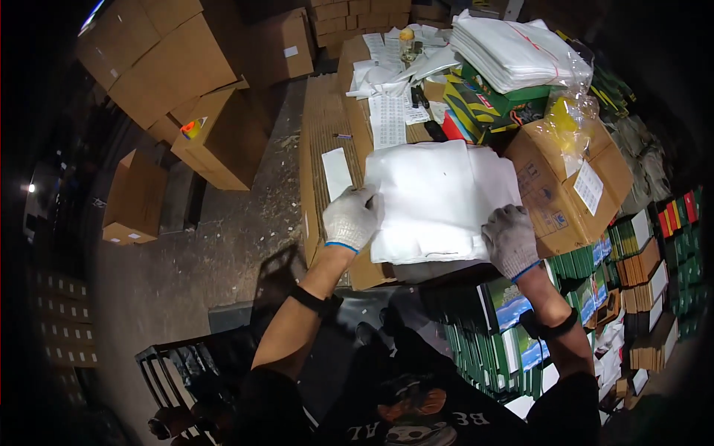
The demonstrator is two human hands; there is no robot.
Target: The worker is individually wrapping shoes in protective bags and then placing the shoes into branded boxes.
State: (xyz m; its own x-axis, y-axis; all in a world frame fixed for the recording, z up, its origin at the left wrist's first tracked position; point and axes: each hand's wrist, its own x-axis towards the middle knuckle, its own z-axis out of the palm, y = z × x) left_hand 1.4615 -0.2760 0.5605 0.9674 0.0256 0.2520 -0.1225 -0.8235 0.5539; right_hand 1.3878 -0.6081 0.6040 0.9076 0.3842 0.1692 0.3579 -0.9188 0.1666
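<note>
A stack of thin white sheets (428, 193), paper or soft cloth, I cannot tell which, lies on flat brown cardboard in front of me. My left hand (352, 218), in a pale knitted glove with a blue cuff, has its fingers curled on the stack's left edge. At the right edge, my right hand (512, 238), gloved the same way, bends its fingers over the sheets. Both hands look closed on the white sheets, though the fingertips are partly hidden. A narrow white paper strip (337, 172) lies just beyond my left hand.
An open carton (558, 186) stands right of the stack. Behind are printed label sheets (387, 123), a green box (483, 104) and a bundled white pile (513, 56). Stacked green boxes (483, 349) sit below right. Large cartons (223, 137) stand on the floor at left.
</note>
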